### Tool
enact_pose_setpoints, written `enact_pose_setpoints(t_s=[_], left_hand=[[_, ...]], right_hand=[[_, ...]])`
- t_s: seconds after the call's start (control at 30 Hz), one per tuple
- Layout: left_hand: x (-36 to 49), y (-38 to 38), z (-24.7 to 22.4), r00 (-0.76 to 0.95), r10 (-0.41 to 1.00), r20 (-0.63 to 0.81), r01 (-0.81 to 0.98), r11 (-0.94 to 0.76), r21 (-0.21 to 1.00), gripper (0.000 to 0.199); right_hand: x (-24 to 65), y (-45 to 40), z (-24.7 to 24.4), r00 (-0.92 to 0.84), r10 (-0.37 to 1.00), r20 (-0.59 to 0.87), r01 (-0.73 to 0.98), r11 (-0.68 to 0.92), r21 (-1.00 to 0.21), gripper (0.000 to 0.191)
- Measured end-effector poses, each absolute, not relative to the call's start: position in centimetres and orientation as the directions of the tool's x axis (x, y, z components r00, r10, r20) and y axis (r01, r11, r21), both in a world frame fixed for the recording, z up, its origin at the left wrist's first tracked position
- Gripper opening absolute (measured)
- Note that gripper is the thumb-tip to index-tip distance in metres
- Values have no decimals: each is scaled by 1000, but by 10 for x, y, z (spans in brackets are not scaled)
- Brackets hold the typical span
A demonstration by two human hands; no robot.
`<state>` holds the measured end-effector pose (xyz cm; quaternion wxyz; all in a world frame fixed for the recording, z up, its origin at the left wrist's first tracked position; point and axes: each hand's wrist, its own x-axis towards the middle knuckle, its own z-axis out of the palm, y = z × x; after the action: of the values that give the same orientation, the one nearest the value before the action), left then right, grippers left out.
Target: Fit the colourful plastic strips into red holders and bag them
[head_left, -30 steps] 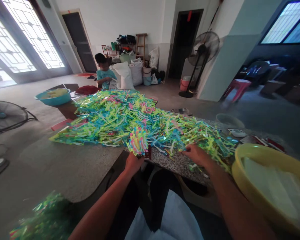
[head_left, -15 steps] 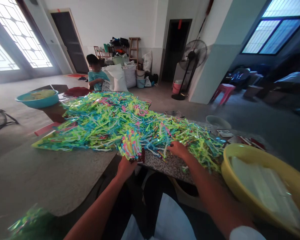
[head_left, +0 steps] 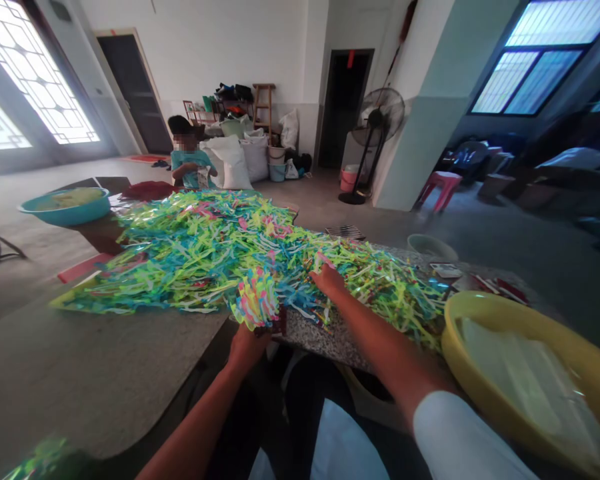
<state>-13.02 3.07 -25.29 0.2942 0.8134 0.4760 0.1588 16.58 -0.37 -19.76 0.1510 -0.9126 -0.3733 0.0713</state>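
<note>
A bundle of thin plastic strips [head_left: 256, 298] in yellow-green, pink, blue and white is gripped from below by my left hand [head_left: 247, 345], its fingers wrapped round the lower end. My right hand [head_left: 329, 281] reaches over the near edge of a large loose pile of similar strips [head_left: 205, 247]. Its fingers are drawn together beside a pink strip [head_left: 322, 259]; whether they pinch a strip cannot be made out. Under the pile shows a speckled stone tabletop [head_left: 305, 331]. Something small and dark red [head_left: 279, 321] sits just right of the bundle.
A yellow basin [head_left: 453, 333] holding pale plastic sheets stands close by my right forearm. At the far left is a blue basin [head_left: 65, 212]. Behind the pile another person [head_left: 193, 163] handles something, near white sacks [head_left: 235, 163]. Farther back stand a fan [head_left: 375, 133] and a pink stool [head_left: 440, 190].
My right hand has moved left and forward, from the tabletop's near edge onto the pile. My left hand keeps hold of the bundle. The view has shifted slightly.
</note>
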Motion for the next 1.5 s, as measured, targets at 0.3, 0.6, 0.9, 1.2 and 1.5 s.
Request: enact_pose_setpoints(t_s=[0.3, 0.6, 0.9, 1.2, 1.5], left_hand=[[-130, 30, -249, 488, 871, -51, 701, -356, 618, 47], [-131, 28, -251, 496, 868, -25, 654, -354, 669, 53], [-129, 26, -244, 501, 862, -83, 697, -345, 629, 36], [-135, 33, -253, 549, 831, -89, 648, -356, 673, 37], [-133, 35, -258, 538, 842, -35, 626, -371, 686, 32]], right_hand=[[150, -2, -187, 726, 687, -5, 607, -646, -463, 38], [138, -42, -203, 613, 789, -46, 556, -472, -684, 22], [220, 19, -177, 609, 772, 180, 788, -565, -243, 33], [288, 75, -181, 369, 924, -103, 916, -342, 211, 38], [300, 32, -158, 330, 928, 174, 923, -356, 144, 34]])
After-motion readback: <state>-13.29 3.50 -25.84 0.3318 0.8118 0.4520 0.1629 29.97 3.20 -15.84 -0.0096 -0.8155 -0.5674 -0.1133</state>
